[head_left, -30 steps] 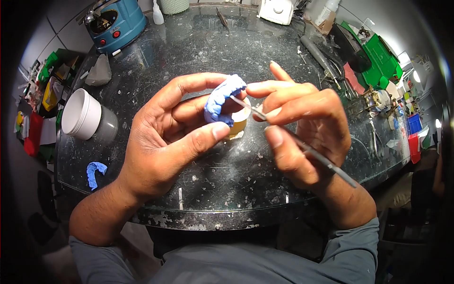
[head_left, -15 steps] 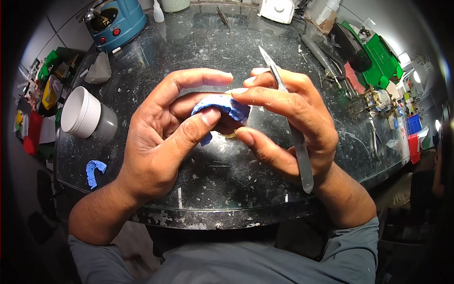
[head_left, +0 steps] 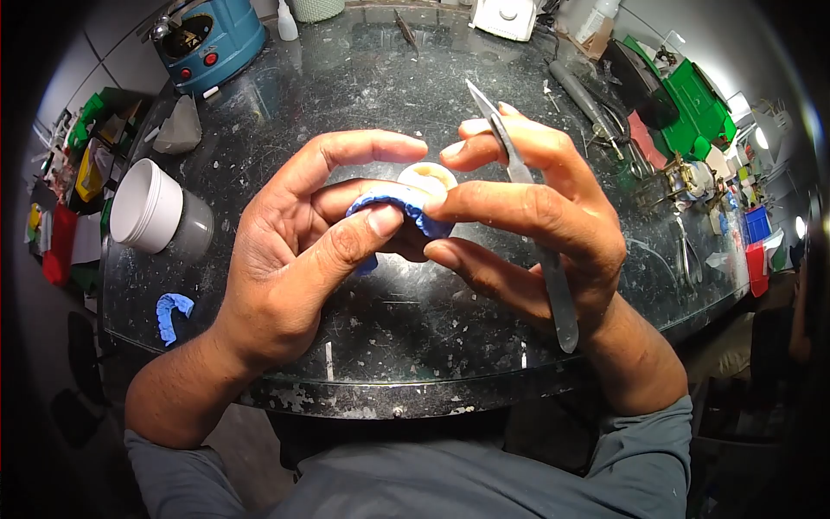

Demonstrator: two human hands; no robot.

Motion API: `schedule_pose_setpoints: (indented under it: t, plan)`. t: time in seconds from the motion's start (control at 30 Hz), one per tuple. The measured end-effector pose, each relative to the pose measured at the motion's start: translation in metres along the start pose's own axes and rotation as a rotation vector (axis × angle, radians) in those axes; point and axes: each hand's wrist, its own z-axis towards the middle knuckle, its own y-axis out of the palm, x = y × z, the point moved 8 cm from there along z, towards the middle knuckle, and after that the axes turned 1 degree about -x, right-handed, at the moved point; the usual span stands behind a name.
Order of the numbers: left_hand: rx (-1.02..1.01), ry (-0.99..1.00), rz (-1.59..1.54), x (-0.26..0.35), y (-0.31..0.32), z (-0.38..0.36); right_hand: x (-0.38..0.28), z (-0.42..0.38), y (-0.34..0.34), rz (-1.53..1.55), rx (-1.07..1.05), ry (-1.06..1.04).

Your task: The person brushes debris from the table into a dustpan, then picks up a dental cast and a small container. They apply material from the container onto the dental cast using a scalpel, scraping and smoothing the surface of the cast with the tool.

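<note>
My left hand (head_left: 290,233) is closed on a curved blue dental impression (head_left: 389,199), thumb on its near side and fingers behind. My right hand (head_left: 553,216) has its index finger and thumb at the right end of this impression. A metal scalpel (head_left: 519,164) is tucked between the right hand's fingers, blade pointing up and left, flat handle end down by the palm. Just behind the impression a round cream-coloured dental model (head_left: 428,177) shows, partly hidden by the fingers. Another blue arch-shaped impression (head_left: 169,316) lies on the table near my left forearm.
On the scratched black table (head_left: 363,86), a white tub (head_left: 147,208) stands at left and a blue machine (head_left: 212,48) at back left. A grey handpiece (head_left: 588,99), pliers (head_left: 687,251) and green trays (head_left: 692,104) line the right side.
The blue impression has tipped in my hands, and the cream model now shows behind it. My right index finger has shifted lower, and the scalpel has moved slightly with the hand.
</note>
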Motion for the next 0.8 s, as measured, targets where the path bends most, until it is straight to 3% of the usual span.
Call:
schedule_pose_setpoints:
  t: [0.13,0.23,0.53,0.8]
  plan:
    - [-0.007,0.003,0.007,0.000,0.001,0.000,-0.004,0.002,0.004,-0.027,-0.045,-0.020]
    - [-0.008,0.002,0.014,0.002,0.001,0.001,0.003,-0.004,0.001,0.107,0.082,0.003]
    - [-0.008,0.039,0.050,0.005,0.004,0.001,-0.006,0.001,0.003,0.088,0.022,-0.042]
    - [0.002,-0.045,0.096,0.001,-0.001,0.000,-0.007,-0.002,0.002,0.031,-0.003,-0.041]
